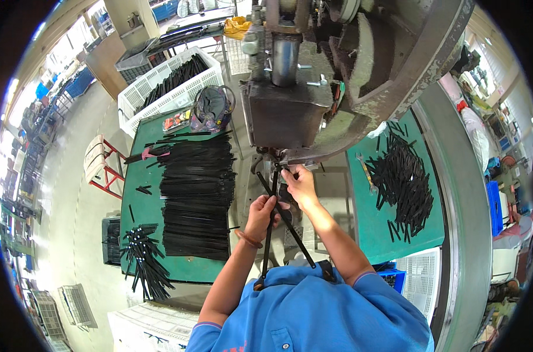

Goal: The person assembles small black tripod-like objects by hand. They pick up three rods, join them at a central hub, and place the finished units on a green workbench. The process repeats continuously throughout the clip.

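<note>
Two long, thin black strips cross in front of me below the press head (285, 114). One strip (268, 249) runs nearly upright from under the press down to my shirt. The other strip (299, 242) slants from upper left to lower right, its lower end also near my shirt. My left hand (259, 217) is closed round the strips just below their crossing. Higher up and to the right, my right hand (301, 186) pinches the top end of the upright strip, close under the press tooling. That top end is partly hidden by the fingers and tooling.
On the left green table (138, 206) lie a wide stack of black strips (197, 193), a loose bundle (142, 258) and a bag (212, 110). The right table (360, 232) bears a heap of short black pieces (402, 185) and a wrench (366, 172). A white crate (127, 105) stands behind.
</note>
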Demonstrator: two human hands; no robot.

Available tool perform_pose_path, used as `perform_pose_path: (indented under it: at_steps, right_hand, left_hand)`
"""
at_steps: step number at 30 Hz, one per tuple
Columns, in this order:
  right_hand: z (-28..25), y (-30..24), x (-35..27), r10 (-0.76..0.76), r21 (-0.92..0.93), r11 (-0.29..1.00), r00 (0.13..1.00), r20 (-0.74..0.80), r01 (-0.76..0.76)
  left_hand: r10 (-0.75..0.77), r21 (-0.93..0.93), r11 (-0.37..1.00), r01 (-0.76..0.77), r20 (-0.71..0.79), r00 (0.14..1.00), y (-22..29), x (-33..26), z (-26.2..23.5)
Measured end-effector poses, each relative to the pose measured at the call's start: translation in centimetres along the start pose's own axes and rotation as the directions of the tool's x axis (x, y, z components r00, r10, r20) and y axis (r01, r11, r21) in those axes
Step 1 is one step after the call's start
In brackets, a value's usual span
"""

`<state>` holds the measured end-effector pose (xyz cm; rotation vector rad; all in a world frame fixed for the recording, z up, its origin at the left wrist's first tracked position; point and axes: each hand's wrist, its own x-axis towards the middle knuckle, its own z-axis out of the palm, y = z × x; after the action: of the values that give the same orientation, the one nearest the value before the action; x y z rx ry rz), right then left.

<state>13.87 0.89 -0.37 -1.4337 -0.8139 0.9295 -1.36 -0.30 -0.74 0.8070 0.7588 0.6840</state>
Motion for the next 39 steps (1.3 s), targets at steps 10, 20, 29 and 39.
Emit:
perform_pose_path:
  at_steps: [10, 20, 29, 39]
  right_hand:
    - [-2.8, 4.1, -4.1, 0.006, -0.044, 0.999, 0.987, -0.159, -0.013]
    - [-7.4, 9.3, -10.1, 0.224, 0.06, 0.975, 0.93, -0.291, -0.216]
    - [-6.5, 7.0, -10.2, 0.196, 0.076, 0.98, 0.949, -0.247, -0.183]
    - [-1.3, -0.1, -2.7, -0.091, -0.344, 0.928, 0.982, 0.163, 0.143]
  left_hand:
    - [-0.044, 0.095, 0.995, 0.042, 0.016, 0.999, 0.8, 0.1, -0.1]
    - [-0.015, 0.075, 0.997, 0.013, 0.031, 0.999, 0.8, -0.5, 0.1]
    - [0.036, 0.085, 0.996, -0.039, 0.031, 0.999, 1.9, -0.8, 1.4]
    - [0.137, -0.043, 0.989, -0.142, -0.097, 0.986, 2.1, -4.3, -3.3]
